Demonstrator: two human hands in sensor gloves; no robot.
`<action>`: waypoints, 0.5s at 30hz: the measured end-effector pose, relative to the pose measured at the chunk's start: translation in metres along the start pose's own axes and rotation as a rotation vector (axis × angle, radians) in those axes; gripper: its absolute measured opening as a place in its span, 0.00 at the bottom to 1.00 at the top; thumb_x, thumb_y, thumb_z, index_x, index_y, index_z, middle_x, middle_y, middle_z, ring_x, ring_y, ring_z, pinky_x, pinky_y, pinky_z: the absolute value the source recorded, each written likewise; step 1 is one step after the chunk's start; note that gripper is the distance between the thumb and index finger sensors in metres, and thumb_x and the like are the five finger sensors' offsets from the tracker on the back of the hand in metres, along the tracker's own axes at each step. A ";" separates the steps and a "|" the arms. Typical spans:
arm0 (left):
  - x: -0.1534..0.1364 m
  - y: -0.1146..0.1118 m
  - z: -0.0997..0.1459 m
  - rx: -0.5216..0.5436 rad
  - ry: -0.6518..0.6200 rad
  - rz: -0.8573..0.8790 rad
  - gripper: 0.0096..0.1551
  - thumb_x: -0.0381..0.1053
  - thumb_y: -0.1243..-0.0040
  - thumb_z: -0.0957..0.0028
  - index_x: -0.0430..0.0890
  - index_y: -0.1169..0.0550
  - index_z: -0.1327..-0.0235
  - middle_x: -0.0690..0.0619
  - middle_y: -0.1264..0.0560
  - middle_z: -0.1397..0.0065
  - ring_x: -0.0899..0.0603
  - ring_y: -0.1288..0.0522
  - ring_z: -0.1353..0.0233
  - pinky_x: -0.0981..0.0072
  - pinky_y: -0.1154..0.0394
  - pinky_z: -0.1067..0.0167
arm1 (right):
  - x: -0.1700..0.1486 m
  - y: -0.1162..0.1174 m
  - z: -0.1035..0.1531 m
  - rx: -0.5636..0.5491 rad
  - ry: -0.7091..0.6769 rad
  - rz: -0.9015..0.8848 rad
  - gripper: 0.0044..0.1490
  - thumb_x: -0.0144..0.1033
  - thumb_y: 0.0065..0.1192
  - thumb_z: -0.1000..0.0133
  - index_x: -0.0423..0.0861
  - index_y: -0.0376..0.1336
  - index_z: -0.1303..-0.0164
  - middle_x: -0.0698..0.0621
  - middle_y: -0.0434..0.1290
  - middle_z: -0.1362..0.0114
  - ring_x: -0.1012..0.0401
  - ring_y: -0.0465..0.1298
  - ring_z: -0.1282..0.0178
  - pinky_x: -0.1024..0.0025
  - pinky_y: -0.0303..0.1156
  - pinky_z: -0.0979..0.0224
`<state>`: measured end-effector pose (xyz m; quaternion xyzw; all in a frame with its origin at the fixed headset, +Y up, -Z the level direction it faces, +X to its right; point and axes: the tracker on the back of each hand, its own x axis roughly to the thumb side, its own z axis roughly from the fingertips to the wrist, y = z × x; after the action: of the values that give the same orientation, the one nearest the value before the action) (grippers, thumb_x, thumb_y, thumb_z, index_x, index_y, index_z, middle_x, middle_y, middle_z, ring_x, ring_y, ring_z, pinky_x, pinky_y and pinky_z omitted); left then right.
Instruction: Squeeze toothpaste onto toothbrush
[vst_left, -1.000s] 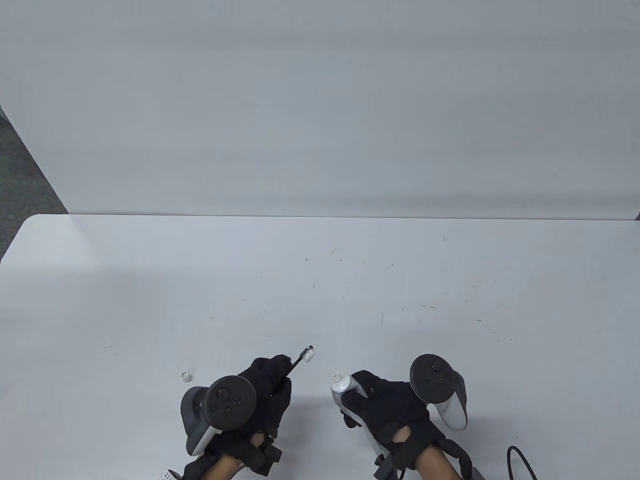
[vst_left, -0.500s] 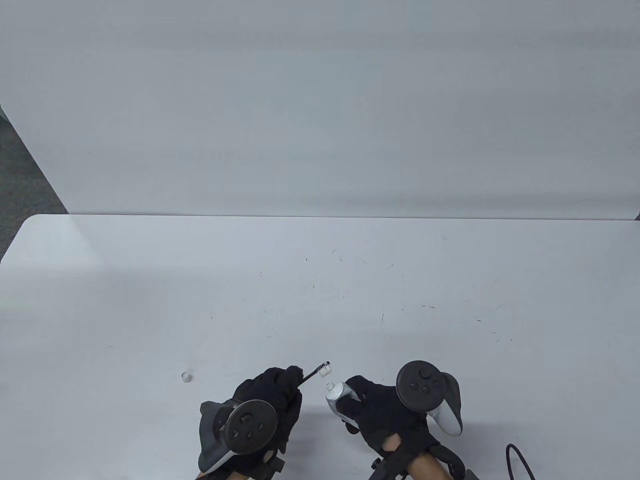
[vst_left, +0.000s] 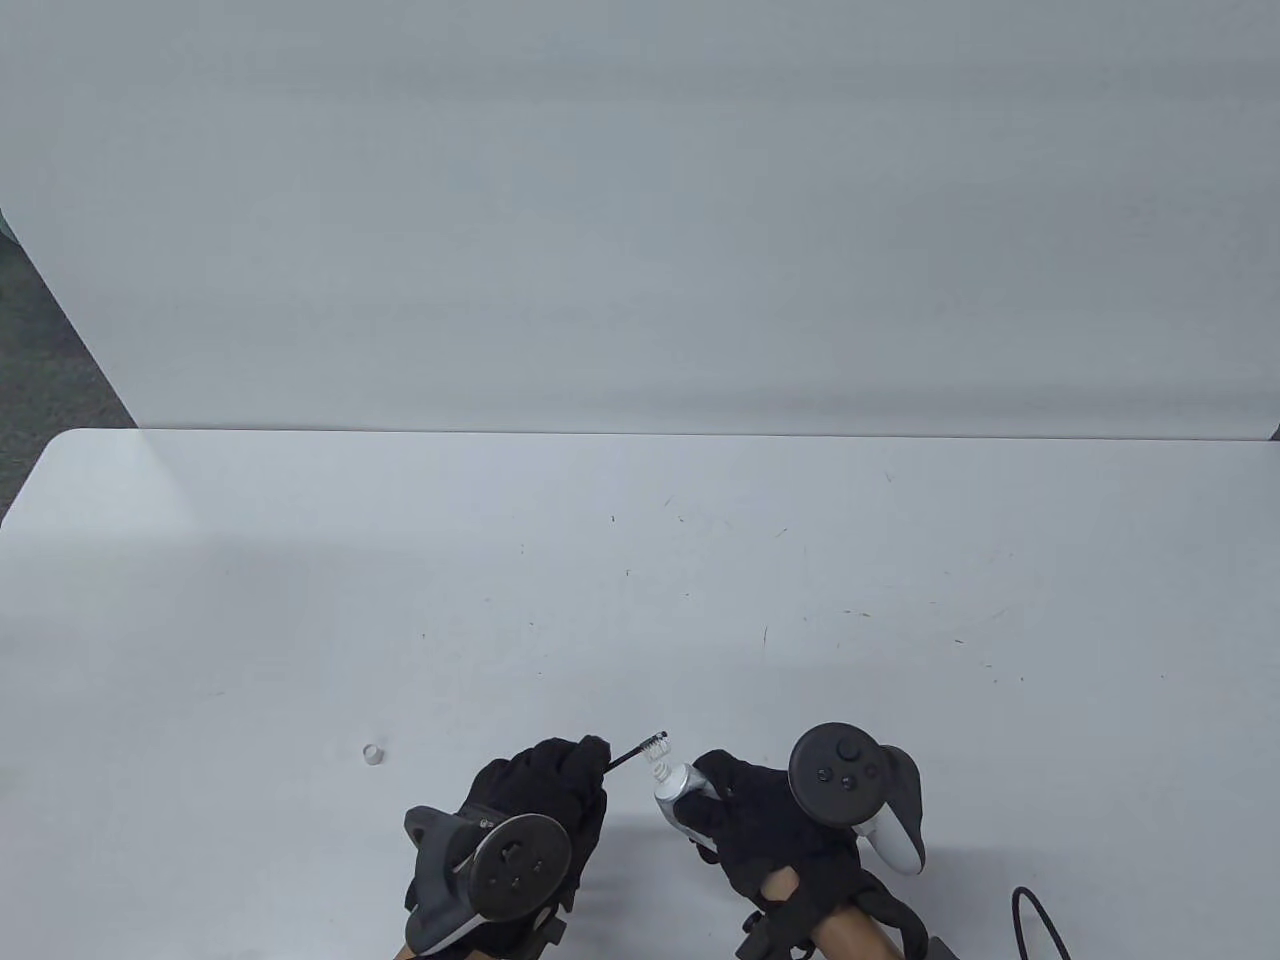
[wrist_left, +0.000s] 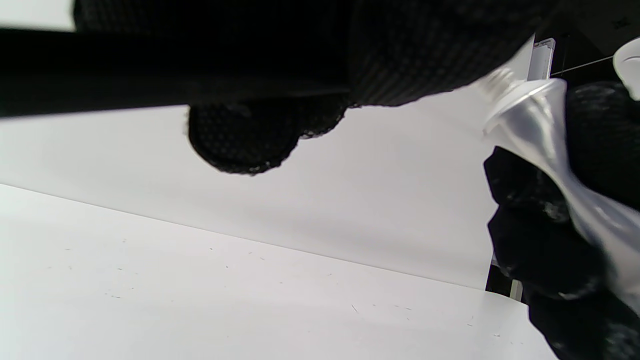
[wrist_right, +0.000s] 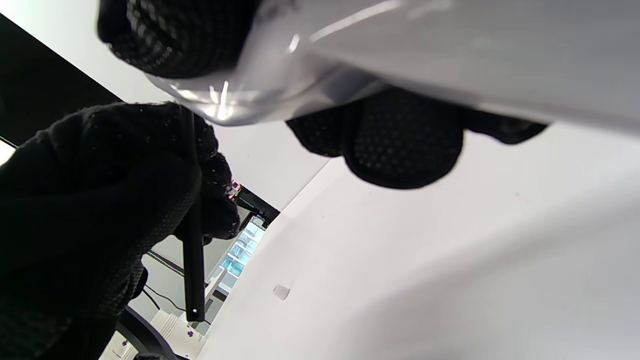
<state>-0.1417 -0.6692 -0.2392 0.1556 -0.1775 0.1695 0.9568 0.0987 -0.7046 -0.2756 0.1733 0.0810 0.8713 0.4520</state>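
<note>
My left hand (vst_left: 545, 785) grips the black handle of a toothbrush (vst_left: 640, 750) above the table's front edge, its white bristle head pointing right. My right hand (vst_left: 770, 815) grips a silver toothpaste tube (vst_left: 678, 782) with its cap off. The tube's white nozzle touches or sits just below the bristles. In the left wrist view the tube (wrist_left: 540, 135) and right glove show at the right. In the right wrist view the tube (wrist_right: 400, 45) fills the top and the brush handle (wrist_right: 192, 235) runs through my left glove.
The small white cap (vst_left: 373, 752) lies on the white table (vst_left: 640, 600) to the left of my left hand; it also shows in the right wrist view (wrist_right: 281, 291). A black cable (vst_left: 1040, 920) loops at the bottom right.
Both hands came together. The brush head moved right and down to the tube's nozzle, and the tube tilted up-left toward it. The left hand rolled over.
</note>
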 end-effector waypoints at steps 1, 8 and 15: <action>0.000 0.000 0.000 0.001 0.000 0.000 0.24 0.48 0.30 0.54 0.49 0.20 0.42 0.44 0.18 0.42 0.38 0.13 0.51 0.39 0.20 0.51 | 0.000 0.000 0.000 -0.003 0.002 0.005 0.33 0.45 0.58 0.53 0.38 0.66 0.44 0.42 0.75 0.40 0.44 0.81 0.45 0.41 0.77 0.44; 0.001 -0.001 0.001 -0.001 -0.005 -0.006 0.24 0.48 0.30 0.53 0.49 0.20 0.42 0.44 0.18 0.42 0.38 0.13 0.51 0.38 0.20 0.50 | 0.000 -0.001 0.001 -0.025 0.000 0.018 0.32 0.44 0.58 0.54 0.38 0.66 0.45 0.43 0.75 0.40 0.45 0.81 0.45 0.42 0.78 0.44; 0.002 -0.001 0.001 -0.005 -0.004 -0.006 0.24 0.48 0.30 0.53 0.49 0.20 0.42 0.44 0.18 0.42 0.38 0.13 0.51 0.38 0.20 0.50 | 0.000 -0.003 0.001 -0.049 0.008 0.043 0.33 0.45 0.59 0.58 0.41 0.66 0.46 0.44 0.76 0.41 0.45 0.82 0.46 0.42 0.78 0.44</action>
<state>-0.1398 -0.6696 -0.2378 0.1539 -0.1792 0.1657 0.9575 0.1012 -0.7033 -0.2755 0.1605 0.0578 0.8831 0.4371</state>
